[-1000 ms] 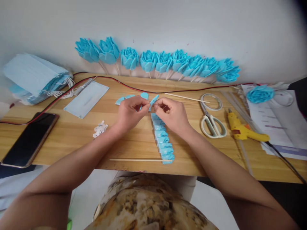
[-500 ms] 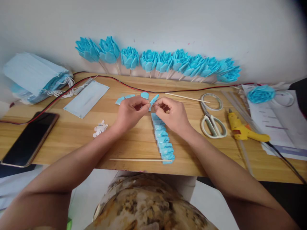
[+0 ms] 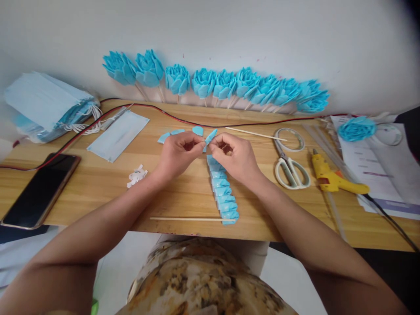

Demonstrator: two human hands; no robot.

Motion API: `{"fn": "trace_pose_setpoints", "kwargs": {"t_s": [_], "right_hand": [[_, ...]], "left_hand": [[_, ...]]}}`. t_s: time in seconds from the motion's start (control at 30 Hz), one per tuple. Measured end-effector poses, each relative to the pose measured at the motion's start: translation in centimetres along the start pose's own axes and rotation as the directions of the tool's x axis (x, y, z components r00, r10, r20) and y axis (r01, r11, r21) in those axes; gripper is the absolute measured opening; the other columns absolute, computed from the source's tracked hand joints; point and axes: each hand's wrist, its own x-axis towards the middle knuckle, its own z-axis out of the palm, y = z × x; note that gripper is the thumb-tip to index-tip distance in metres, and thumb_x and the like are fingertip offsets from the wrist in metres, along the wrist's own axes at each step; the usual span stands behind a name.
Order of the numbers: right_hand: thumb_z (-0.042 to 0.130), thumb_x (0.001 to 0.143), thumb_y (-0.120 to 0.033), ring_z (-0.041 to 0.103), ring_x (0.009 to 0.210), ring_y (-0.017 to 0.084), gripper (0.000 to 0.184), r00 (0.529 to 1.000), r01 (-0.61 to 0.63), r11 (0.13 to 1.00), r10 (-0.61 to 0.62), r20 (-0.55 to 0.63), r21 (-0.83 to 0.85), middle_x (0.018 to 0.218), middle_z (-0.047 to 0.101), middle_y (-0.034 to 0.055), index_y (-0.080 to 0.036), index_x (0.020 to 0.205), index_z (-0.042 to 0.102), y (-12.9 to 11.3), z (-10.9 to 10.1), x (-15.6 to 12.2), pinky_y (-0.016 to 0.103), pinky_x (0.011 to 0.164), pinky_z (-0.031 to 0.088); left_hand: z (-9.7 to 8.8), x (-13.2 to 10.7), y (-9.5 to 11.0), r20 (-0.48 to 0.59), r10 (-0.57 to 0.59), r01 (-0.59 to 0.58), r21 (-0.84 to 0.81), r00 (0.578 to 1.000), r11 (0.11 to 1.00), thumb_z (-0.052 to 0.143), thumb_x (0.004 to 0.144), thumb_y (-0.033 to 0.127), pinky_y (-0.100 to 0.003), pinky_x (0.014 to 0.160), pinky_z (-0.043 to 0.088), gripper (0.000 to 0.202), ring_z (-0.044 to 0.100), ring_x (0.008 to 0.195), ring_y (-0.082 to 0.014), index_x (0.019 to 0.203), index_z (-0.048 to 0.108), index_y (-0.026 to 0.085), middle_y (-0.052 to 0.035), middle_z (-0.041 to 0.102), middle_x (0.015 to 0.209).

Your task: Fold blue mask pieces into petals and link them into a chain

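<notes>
Between my hands is a small blue petal piece (image 3: 211, 136), pinched from both sides. My left hand (image 3: 182, 153) grips its left edge with thumb and forefinger, and my right hand (image 3: 232, 155) its right edge. Just below, a row of folded blue petals (image 3: 223, 190) runs toward the table's front edge, its far end partly covered by my right hand. Loose blue pieces (image 3: 197, 130) lie beyond my left hand. A thin wooden stick (image 3: 187, 218) lies across the front, its right end at the nearest folded petal.
Blue flowers on sticks (image 3: 203, 82) lean along the wall. Face masks (image 3: 49, 103) and a phone (image 3: 41, 190) are at left. Scissors (image 3: 292, 173), a tape roll (image 3: 300, 139), a second stick (image 3: 252, 132) and a yellow glue gun (image 3: 337, 179) lie right. A red-black cord (image 3: 177, 119) crosses behind.
</notes>
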Motion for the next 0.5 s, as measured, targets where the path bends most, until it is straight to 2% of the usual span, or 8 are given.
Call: {"fn": "trace_pose_setpoints", "kwargs": {"t_s": [0.13, 0.33, 0.5], "right_hand": [[0.062, 0.08, -0.024, 0.047, 0.057, 0.01, 0.013, 1.0, -0.027, 1.0, 0.028, 0.009, -0.014, 0.065, 0.061, -0.0022, -0.02, 0.069, 0.056, -0.14, 0.02, 0.01, 0.026, 0.056, 0.037], [0.058, 0.076, -0.018, 0.047, 0.058, 0.01, 0.007, 1.0, -0.022, 1.0, 0.022, 0.017, -0.011, 0.067, 0.062, -0.002, -0.02, 0.07, 0.057, 0.15, -0.02, 0.06, 0.025, 0.057, 0.037], [0.058, 0.077, -0.019, 0.048, 0.058, 0.01, 0.006, 0.999, -0.028, 0.999, 0.027, 0.022, 0.017, 0.067, 0.062, -0.0021, -0.02, 0.071, 0.06, -0.04, -0.1, 0.01, 0.026, 0.057, 0.037]], "left_hand": [[0.03, -0.01, -0.06, 0.006, 0.02, -0.02, 0.014, 1.0, 1.0, 0.063, 0.078, 0.026, -0.024, 0.054, 0.035, 0.016, 0.044, 0.057, -0.0104, 0.065, 0.067, 0.017, 0.0007, 0.058, 0.061], [0.06, -0.02, -0.07, 0.016, 0.014, -0.014, 0.003, 1.0, 1.0, 0.064, 0.078, 0.024, -0.024, 0.054, 0.036, 0.016, 0.044, 0.057, -0.0099, 0.065, 0.067, 0.017, 0.001, 0.058, 0.061], [-0.11, 0.1, 0.07, 0.017, -0.017, 0.017, -0.025, 1.0, 1.0, 0.064, 0.078, 0.024, -0.024, 0.055, 0.036, 0.015, 0.045, 0.057, -0.0098, 0.066, 0.067, 0.017, 0.0013, 0.057, 0.061]]}}
